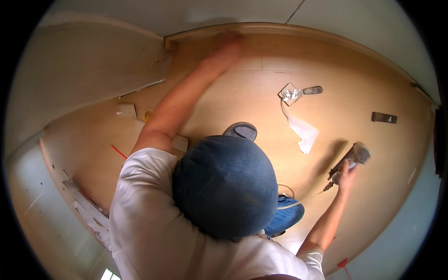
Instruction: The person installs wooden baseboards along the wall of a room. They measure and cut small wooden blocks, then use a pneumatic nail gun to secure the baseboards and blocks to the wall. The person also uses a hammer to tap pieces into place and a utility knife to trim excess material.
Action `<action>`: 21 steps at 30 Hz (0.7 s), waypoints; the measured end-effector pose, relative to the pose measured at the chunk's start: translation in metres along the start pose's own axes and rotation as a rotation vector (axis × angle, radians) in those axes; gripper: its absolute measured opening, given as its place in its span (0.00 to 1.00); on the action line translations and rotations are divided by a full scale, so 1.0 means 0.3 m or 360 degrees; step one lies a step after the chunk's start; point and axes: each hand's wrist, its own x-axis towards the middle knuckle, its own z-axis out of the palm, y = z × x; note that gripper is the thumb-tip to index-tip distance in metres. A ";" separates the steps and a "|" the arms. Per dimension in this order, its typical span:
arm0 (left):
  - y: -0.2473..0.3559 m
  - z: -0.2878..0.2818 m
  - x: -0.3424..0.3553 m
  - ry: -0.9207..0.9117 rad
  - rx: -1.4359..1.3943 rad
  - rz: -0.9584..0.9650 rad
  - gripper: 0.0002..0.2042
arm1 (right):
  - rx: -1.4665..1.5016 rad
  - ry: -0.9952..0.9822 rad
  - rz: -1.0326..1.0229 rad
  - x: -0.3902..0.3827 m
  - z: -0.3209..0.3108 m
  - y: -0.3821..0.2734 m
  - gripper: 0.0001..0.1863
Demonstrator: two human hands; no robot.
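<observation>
My left hand (pixel 228 46), smeared by motion, reaches to the wooden baseboard (pixel 289 29) along the far wall; its fingers are too blurred to make out. My right hand (pixel 346 175) grips a grey and black nail gun (pixel 358 153), held over the wooden floor at the right, with a pale hose (pixel 293 203) running from near it toward my knees. A putty knife (pixel 311 90) lies on a small square piece ahead of me. Below it lies a crumpled white scrap (pixel 303 135), and a dark flat metal piece (pixel 383 117) is to its right.
Walls enclose the floor on the left, front and right. Small board pieces (pixel 127 110) and a thin red stick (pixel 119 151) lie at the left. White debris (pixel 86 210) lies along the left wall's foot. A red object (pixel 343 262) is at the lower right. My bent knees are below me.
</observation>
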 end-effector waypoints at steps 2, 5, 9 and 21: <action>-0.108 -0.152 -0.081 0.0024 0.0118 -0.0081 0.12 | -0.0932 0.0006 -0.0625 -0.028 0.011 0.053 0.24; -0.316 -0.231 -0.195 -0.0004 0.0508 -0.0451 0.11 | -0.1508 -0.0370 -0.0453 -0.073 0.159 -0.152 0.36; -0.431 -0.278 -0.252 0.0047 0.0709 -0.0281 0.10 | -0.1654 -0.0520 -0.0889 -0.007 0.318 -0.079 0.42; -0.521 -0.211 -0.189 -0.0128 0.0737 -0.0111 0.11 | -0.1478 -0.0751 -0.0935 0.047 0.387 -0.137 0.45</action>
